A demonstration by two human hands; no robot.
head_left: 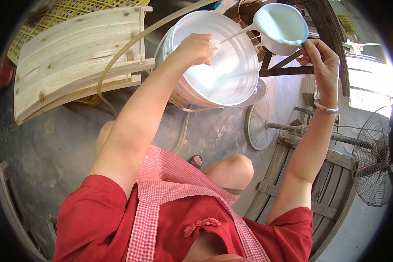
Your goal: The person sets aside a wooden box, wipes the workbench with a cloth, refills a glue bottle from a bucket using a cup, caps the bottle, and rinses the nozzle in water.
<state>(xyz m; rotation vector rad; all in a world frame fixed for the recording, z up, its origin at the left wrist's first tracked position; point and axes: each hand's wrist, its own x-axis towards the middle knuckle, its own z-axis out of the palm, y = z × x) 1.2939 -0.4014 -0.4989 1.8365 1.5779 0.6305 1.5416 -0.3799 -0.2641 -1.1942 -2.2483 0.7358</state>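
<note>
My left hand (194,50) is closed round the end of the long handle of a white dipper (280,27). The dipper's bowl holds white liquid and is raised to the right of a large white bucket (179,30). The handle crosses above the bucket's mouth. My right hand (321,56) pinches the bowl's near right rim between thumb and fingers. White shows inside the bucket, but I cannot tell how much of it is liquid.
Wooden boards (78,52) lie at the left, partly over a yellow plastic crate (74,8). A beige hose (118,56) curves beside the bucket. A dark frame (288,70) stands behind the bowl. At right are a fan (373,157) and wooden slats (288,174).
</note>
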